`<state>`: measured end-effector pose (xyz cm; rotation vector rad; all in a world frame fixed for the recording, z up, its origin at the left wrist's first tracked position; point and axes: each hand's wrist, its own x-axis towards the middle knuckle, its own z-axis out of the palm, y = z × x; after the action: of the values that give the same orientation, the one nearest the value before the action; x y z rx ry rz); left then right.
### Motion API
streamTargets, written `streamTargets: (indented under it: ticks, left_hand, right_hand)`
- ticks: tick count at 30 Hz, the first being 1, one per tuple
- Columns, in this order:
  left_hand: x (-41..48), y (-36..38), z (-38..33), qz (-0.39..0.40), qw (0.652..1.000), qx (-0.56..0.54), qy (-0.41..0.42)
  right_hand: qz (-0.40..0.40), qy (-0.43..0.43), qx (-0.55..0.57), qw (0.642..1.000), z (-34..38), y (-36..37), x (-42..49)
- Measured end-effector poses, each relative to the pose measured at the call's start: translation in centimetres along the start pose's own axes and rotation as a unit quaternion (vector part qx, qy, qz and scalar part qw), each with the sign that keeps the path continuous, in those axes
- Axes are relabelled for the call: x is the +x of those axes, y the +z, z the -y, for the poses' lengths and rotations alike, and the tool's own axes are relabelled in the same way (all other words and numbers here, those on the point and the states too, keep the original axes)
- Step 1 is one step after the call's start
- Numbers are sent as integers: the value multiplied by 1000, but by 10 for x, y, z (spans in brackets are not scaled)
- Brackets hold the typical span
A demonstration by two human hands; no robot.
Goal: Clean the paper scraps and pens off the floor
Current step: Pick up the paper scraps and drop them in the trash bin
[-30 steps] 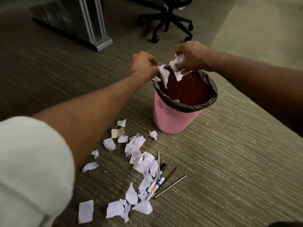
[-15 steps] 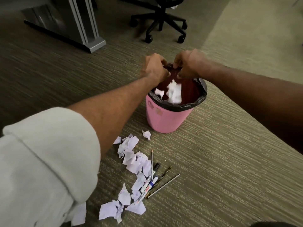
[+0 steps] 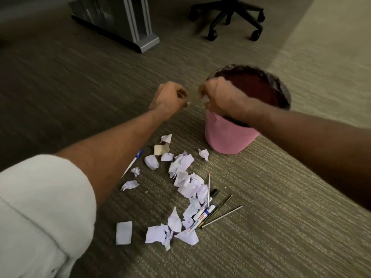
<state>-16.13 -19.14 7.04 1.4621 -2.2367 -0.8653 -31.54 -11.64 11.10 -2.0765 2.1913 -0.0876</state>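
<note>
A pink bin (image 3: 228,140) with a black liner stands on the carpet. My left hand (image 3: 168,99) is a closed fist just left of the bin, above the floor. Over the bin's near-left rim, my right hand (image 3: 222,99) has its fingers curled, and a small pale scrap shows between them. Several torn white paper scraps (image 3: 183,178) lie scattered on the carpet below the hands. A cluster of pens and markers (image 3: 210,209) lies among them at the right. A blue-and-white pen (image 3: 134,161) lies partly under my left forearm.
A grey metal desk foot (image 3: 140,33) stands at the back left. An office chair's wheeled base (image 3: 226,19) is behind the bin. A lighter strip of carpet (image 3: 321,57) runs along the right.
The paper held over the bin dropped into it. Both hands pulled back toward the bin's near-left side and closed. The camera view shifted, and the blue-and-white pen came into view.
</note>
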Motion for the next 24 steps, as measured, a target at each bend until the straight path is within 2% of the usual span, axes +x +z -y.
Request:
streamTargets:
  ticks: [2,4,6,11,21,24]
  left_hand:
    - [-13,8,36,51,998,4,-32]
    - [-31,20,70,96,993,14,-60]
    - [-47,36,103,104,991,32,-74]
    - [-73,71,162,113,988,77,-75]
    - [-80,144,245,117,986,112,-20]
    - [-88,147,246,134,984,117,-21]
  right_hand:
    - [37,-36,-5,999,24,34,-1]
    - [95,-35,20,995,45,66,-5]
    - [143,-40,25,989,58,99,-7]
    - [199,-37,3,979,56,170,-17]
    - [182,-73,-41,980,39,248,-24]
    - [165,-94,-48,981,37,260,-25]
